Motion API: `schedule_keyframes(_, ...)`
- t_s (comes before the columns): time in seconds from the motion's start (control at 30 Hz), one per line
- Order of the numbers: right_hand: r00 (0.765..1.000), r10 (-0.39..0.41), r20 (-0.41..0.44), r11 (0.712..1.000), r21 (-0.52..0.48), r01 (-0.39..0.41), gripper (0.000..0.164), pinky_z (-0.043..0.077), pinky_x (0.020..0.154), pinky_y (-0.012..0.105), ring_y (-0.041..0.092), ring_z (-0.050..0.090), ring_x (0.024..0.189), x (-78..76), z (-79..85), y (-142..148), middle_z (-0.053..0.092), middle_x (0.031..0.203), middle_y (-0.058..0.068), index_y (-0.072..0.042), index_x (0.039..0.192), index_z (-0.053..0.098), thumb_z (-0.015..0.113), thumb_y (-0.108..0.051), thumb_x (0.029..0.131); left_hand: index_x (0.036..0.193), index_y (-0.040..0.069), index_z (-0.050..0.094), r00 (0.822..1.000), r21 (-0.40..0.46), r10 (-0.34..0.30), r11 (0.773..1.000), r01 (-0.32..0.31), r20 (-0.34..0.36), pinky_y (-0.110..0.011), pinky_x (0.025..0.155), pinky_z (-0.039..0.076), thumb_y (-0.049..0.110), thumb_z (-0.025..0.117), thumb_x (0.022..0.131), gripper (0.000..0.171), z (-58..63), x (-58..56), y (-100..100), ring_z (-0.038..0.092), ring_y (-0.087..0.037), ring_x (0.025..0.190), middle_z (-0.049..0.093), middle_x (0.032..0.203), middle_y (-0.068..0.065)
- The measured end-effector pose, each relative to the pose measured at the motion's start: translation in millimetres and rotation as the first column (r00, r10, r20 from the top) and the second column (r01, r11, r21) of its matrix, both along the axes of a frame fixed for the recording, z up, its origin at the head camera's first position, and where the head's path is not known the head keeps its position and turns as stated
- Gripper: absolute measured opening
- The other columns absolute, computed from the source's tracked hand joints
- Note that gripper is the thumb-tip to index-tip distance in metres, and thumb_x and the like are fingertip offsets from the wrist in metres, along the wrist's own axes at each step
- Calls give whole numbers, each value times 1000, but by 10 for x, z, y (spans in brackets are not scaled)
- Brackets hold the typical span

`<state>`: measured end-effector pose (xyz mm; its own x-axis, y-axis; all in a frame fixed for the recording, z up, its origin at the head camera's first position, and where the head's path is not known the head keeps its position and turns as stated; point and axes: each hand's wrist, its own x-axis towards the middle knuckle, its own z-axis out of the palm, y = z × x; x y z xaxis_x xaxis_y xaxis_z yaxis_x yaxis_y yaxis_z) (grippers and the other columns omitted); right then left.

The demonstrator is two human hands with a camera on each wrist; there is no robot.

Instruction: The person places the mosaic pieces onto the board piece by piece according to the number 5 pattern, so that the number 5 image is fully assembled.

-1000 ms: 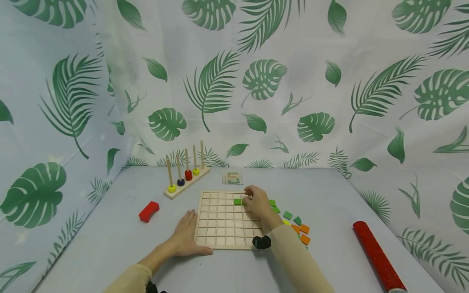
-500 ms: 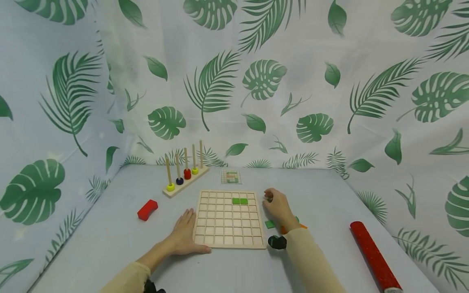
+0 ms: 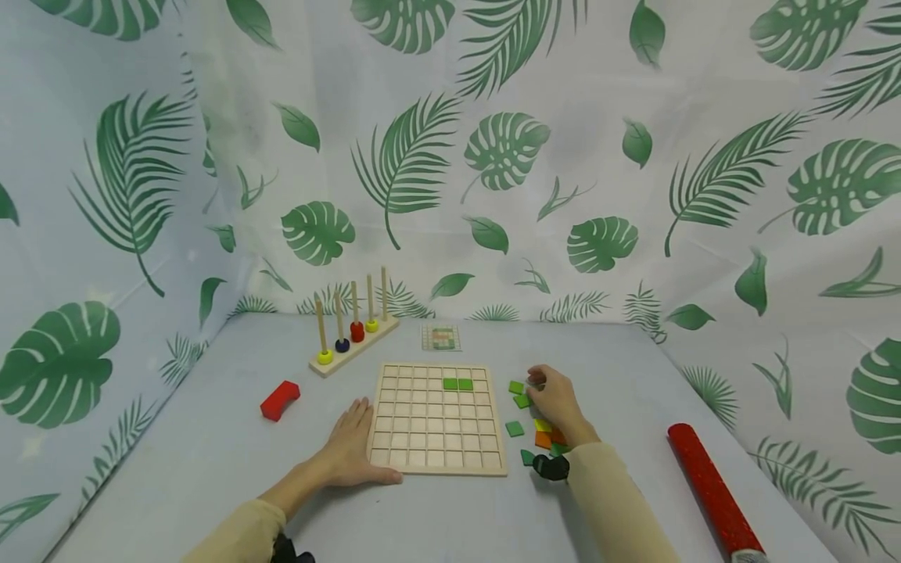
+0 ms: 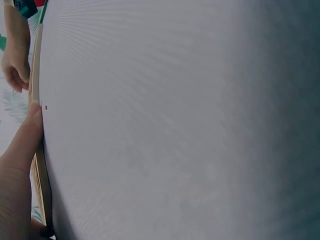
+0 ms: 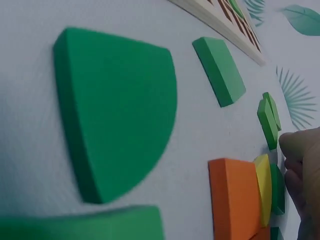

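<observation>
Head view: left hand [image 3: 349,452] lay spread, gripping nothing, at near-left corner of grid board [image 3: 436,471], probably steadying it. Right hand [image 3: 556,397] curled beside green tiles [image 3: 522,401], right of board, seemingly placed for reach; couldn't tell if pinching one.

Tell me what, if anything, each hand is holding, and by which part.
The left hand grips nothing; it rests against the near-left corner of the wooden board. Whether the right hand, beside loose green tiles, holds anything cannot be told.
</observation>
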<state>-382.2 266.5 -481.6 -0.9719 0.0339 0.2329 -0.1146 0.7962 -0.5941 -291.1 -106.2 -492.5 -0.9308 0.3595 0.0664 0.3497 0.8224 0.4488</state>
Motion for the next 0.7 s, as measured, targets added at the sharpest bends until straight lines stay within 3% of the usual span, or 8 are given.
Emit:
schedule_keyframes(0.17,1000,19,-12,1000,12,-19,29,46,80,39,23,55,89,-2,17,18,60,97,9,-2,107,56,62,-3,79,139,-4,15,1000,7,-5,1000,5,-3,-49,105,11,74,62,53,125,-7,-15,0,6,-35,132,13,143,-23)
schedule_keyframes(0.53,996,88,-29,995,40,-87,37,46,78,39,21,54,86,-36,11,-52,62,96,7,-3,107,57,69,-15,74,139,-4,15,1000,17,-9,1000,9,1,-48,105,11,73,63,53,125,41,3,8,6,-34,132,13,143,-23)
schedule_keyframes(0.7,996,86,-30,996,27,-85,32,47,77,37,20,55,86,-36,-3,-88,61,94,6,-2,104,58,68,-10,75,138,-6,14,1000,3,-20,1000,20,1,-49,105,10,74,61,53,125,41,13,-2,5,-36,132,13,143,-25)
